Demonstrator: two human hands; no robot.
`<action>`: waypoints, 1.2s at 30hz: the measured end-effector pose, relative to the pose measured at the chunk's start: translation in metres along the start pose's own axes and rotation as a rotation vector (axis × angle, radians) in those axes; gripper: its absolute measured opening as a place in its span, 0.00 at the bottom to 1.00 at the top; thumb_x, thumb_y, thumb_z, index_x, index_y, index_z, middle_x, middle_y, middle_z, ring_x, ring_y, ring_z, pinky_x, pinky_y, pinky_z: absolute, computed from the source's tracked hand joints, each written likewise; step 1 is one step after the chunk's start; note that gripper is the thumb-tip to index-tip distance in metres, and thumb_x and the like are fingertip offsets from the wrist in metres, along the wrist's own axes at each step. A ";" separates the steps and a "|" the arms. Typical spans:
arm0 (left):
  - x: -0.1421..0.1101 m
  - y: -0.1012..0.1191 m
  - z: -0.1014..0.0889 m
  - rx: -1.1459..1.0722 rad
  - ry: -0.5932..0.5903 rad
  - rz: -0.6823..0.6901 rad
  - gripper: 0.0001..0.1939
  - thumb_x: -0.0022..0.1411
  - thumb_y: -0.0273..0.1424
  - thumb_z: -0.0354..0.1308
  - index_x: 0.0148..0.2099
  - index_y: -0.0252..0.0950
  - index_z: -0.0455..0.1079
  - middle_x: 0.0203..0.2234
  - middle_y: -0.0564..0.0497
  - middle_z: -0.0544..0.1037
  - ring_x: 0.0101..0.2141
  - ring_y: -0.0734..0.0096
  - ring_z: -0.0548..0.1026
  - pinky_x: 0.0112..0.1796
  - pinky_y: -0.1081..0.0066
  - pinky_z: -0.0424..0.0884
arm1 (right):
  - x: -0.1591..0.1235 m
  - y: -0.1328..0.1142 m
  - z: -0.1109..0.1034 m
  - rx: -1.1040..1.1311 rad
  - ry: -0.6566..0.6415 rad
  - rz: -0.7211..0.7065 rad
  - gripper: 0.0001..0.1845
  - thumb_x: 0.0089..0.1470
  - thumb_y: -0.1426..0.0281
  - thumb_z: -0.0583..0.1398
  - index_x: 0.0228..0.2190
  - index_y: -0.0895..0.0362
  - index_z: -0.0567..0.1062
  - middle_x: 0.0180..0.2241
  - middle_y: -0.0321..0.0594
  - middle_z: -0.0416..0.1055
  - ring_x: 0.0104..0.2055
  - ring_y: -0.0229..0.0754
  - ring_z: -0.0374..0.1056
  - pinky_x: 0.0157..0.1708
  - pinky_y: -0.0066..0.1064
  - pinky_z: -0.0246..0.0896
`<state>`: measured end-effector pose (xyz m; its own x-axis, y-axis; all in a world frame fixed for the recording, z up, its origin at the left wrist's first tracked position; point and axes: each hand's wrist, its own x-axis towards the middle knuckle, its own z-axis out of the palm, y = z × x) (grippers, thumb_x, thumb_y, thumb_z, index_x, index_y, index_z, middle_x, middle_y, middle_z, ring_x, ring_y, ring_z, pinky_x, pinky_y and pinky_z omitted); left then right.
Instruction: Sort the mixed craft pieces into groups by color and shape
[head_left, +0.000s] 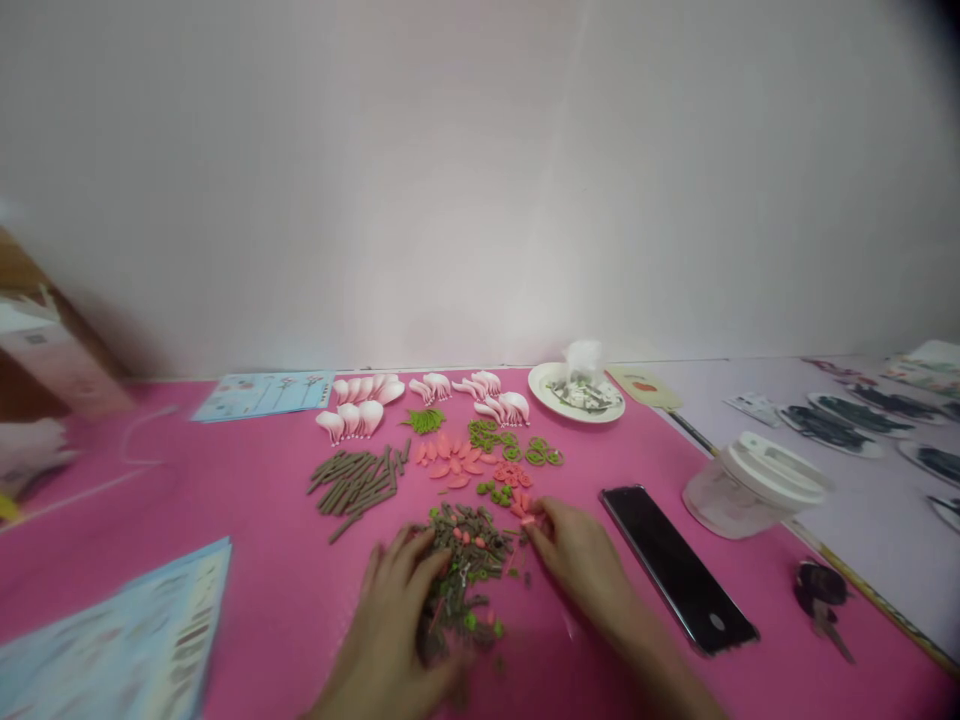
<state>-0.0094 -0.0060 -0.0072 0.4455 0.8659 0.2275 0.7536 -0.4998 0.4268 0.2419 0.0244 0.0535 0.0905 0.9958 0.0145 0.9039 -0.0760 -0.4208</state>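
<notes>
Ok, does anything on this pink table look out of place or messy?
Yes: the jumbled heap of brown sticks mixed with green and coral bits, between the left hand and right hand, stands out, because the other pieces, like the pale pink petals, lie sorted in neat groups.

Brown sticks (pixel 459 560) lie heaped loosely, mixed with green bits (pixel 470 621) and coral bits (pixel 478 541).

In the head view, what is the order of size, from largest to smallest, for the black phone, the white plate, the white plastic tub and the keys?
1. Black phone: largest.
2. White plate and white plastic tub: they look alike and the tub sits nearer the camera, so I cannot rank them.
3. Keys: smallest.
</notes>
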 end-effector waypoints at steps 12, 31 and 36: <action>0.003 -0.002 0.003 0.085 -0.192 0.015 0.61 0.37 0.44 0.70 0.69 0.46 0.43 0.68 0.40 0.46 0.66 0.38 0.43 0.58 0.32 0.44 | -0.007 0.007 0.000 0.100 -0.096 -0.136 0.17 0.49 0.83 0.52 0.34 0.58 0.77 0.37 0.42 0.75 0.39 0.43 0.69 0.39 0.29 0.56; 0.004 0.001 -0.003 0.035 -0.006 0.026 0.38 0.54 0.41 0.63 0.64 0.41 0.57 0.64 0.38 0.59 0.63 0.48 0.57 0.60 0.38 0.51 | -0.022 -0.030 0.022 0.323 -0.299 -0.251 0.10 0.48 0.79 0.56 0.28 0.56 0.76 0.24 0.33 0.72 0.27 0.36 0.66 0.27 0.24 0.52; 0.005 0.006 -0.009 0.019 -0.006 0.052 0.33 0.59 0.43 0.58 0.64 0.41 0.57 0.64 0.38 0.59 0.64 0.48 0.55 0.59 0.36 0.49 | -0.014 -0.028 0.025 0.180 -0.078 -0.296 0.12 0.57 0.75 0.54 0.37 0.55 0.77 0.35 0.40 0.73 0.37 0.41 0.69 0.36 0.29 0.57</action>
<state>-0.0066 -0.0046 0.0040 0.4868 0.8389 0.2435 0.7388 -0.5441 0.3976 0.2045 0.0135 0.0423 -0.2026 0.9748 0.0931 0.7973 0.2194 -0.5623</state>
